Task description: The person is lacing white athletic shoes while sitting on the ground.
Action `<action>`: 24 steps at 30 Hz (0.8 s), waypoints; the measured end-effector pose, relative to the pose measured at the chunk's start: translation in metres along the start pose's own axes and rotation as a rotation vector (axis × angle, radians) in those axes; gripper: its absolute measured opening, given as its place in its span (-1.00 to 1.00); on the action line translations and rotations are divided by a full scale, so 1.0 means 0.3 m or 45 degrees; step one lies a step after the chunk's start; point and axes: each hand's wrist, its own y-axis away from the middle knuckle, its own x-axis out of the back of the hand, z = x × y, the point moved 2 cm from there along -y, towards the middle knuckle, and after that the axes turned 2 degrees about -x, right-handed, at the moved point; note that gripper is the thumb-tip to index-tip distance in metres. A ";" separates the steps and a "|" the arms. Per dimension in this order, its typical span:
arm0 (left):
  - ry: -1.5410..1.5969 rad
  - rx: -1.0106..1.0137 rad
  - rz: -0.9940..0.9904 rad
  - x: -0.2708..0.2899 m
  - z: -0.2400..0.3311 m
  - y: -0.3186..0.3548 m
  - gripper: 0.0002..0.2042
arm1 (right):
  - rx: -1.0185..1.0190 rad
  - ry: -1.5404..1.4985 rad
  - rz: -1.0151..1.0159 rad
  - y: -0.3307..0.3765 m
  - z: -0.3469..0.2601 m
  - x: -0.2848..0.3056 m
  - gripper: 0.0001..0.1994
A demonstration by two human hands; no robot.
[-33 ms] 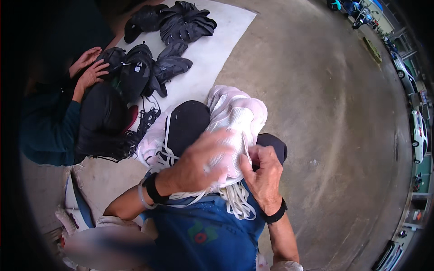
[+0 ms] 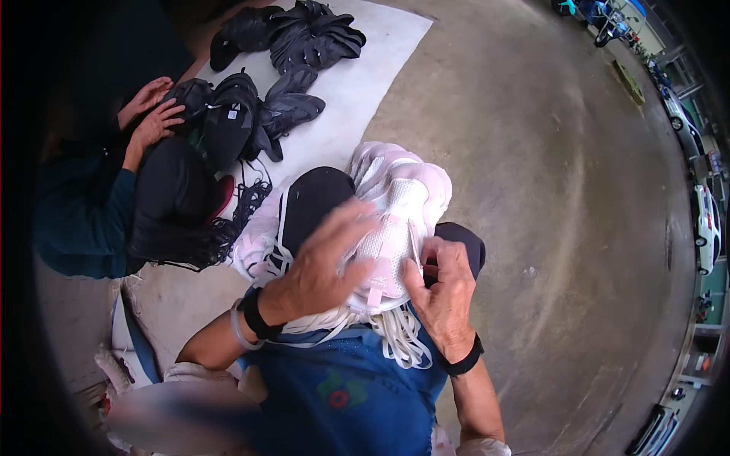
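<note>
A stack of white and pink shoe uppers (image 2: 399, 201) lies across my lap, its nearest one a mesh upper with a pink tab. My left hand (image 2: 323, 262) hovers at the left side of this upper, fingers apart and slightly blurred, with nothing visible in them. On the right side, my right hand (image 2: 442, 292) pinches the upper's edge between thumb and bent fingers. A thin pale strip stands by those fingertips; whether it is a lace or the edge itself I cannot tell. A bundle of white shoelaces (image 2: 403, 338) hangs over my blue apron (image 2: 334, 387).
To the left, a co-worker's hands (image 2: 156, 118) rest on black shoe uppers (image 2: 228, 125). More black uppers (image 2: 315, 38) lie on a white sheet (image 2: 388, 38). Black laces (image 2: 247, 201) and another pink-white upper (image 2: 258, 232) are beside my left knee. Concrete floor (image 2: 547, 228) stretches right toward parked vehicles (image 2: 706, 228).
My left hand has shifted slightly left and up, away from the mesh, uncovering more of the upper and its pink tab. My right hand keeps its pinch in nearly the same place.
</note>
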 end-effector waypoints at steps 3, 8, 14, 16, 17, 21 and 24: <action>0.022 0.158 -0.009 -0.021 -0.034 0.013 -0.51 | 0.130 0.118 0.011 -0.013 0.000 -0.017 -0.80; 0.079 0.231 0.070 -0.075 -0.070 0.018 -0.53 | 0.266 0.109 -0.055 -0.075 0.011 -0.036 -0.73; 0.036 0.213 0.062 -0.051 -0.057 0.021 -0.58 | 0.294 0.127 -0.044 -0.051 0.010 -0.042 -0.70; 0.034 0.177 0.077 -0.027 -0.061 0.003 -0.61 | 0.145 0.162 -0.103 -0.060 -0.005 -0.024 -0.66; 0.029 0.139 0.093 -0.017 -0.063 -0.002 -0.63 | 0.145 0.159 -0.109 -0.056 -0.003 -0.025 -0.66; -0.015 0.180 0.063 0.001 -0.069 -0.003 -0.66 | 0.196 0.191 -0.213 -0.039 -0.013 -0.009 -0.53; 0.045 0.271 0.046 0.003 -0.069 -0.008 -0.67 | 0.287 0.439 -0.520 -0.029 -0.093 0.012 -0.33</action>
